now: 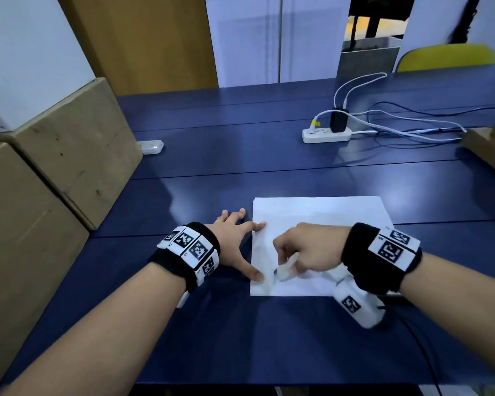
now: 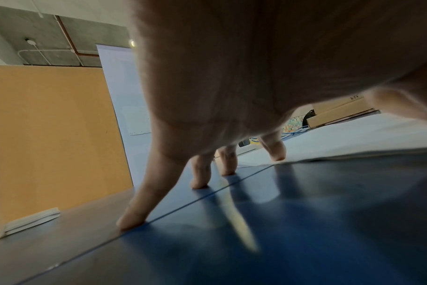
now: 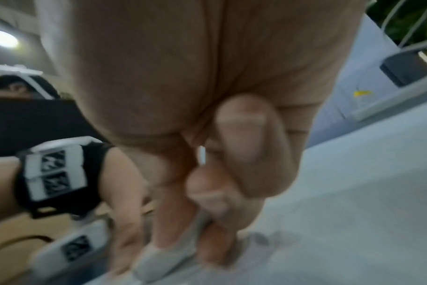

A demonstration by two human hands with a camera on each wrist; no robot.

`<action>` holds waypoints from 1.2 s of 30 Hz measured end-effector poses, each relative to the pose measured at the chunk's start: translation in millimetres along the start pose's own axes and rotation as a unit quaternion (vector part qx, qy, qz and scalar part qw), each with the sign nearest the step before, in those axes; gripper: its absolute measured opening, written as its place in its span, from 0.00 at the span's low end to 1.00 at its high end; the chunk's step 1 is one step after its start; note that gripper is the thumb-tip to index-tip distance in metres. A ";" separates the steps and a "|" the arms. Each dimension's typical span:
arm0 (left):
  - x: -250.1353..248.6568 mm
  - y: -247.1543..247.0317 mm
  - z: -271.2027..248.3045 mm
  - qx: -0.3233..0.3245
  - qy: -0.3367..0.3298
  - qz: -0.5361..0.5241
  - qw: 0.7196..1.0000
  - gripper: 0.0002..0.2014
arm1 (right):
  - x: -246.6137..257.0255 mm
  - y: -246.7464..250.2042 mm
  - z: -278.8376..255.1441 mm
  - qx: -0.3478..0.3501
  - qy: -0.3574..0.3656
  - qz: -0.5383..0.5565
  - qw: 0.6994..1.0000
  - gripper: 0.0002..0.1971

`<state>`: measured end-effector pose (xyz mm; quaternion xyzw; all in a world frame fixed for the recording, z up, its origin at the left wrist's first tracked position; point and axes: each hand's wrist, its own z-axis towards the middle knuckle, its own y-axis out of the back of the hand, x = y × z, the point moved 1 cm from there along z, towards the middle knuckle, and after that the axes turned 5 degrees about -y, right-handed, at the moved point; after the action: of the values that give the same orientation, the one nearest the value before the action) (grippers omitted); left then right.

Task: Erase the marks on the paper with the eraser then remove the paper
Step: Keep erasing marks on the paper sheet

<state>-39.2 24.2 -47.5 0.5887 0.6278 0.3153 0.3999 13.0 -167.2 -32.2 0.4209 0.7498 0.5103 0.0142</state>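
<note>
Rubbing a white eraser (image 1: 283,271) gripped in the right hand (image 1: 306,250) across paper (image 1: 326,212); left hand (image 1: 235,238), fingers spread, pins its edge to the counter (image 1: 240,155); erasing seems underway; lifting the sheet comes next.

Handwritten figures on cardboard box (image 2: 339,105), too blurred to read | wristbands (image 1: 192,250) carry coded squares, no words

An office or lab workspace is suggested. A blue tabletop (image 1: 240,155) is flanked by cardboard boxes (image 1: 69,144), with a power strip (image 1: 325,135) near its far edge and a yellow chair (image 1: 446,57) beyond.
</note>
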 end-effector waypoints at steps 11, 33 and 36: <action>1.1 -0.9 1.4 0.000 0.001 -0.005 1.000 0.62 | -7.6 3.6 1.2 -0.016 -0.010 0.015 1.000 0.12; -1.3 2.0 -1.1 0.006 0.001 -0.012 1.000 0.61 | -16.3 18.7 7.0 -0.081 -0.016 -0.022 0.996 0.12; -1.3 1.7 -0.3 0.006 0.003 -0.003 1.000 0.62 | -6.9 5.5 -3.5 0.013 0.011 -0.019 1.000 0.10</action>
<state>-38.7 23.1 -45.7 0.5878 0.6329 0.3122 0.3956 19.2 -173.7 -29.1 0.4013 0.7644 0.5045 0.0095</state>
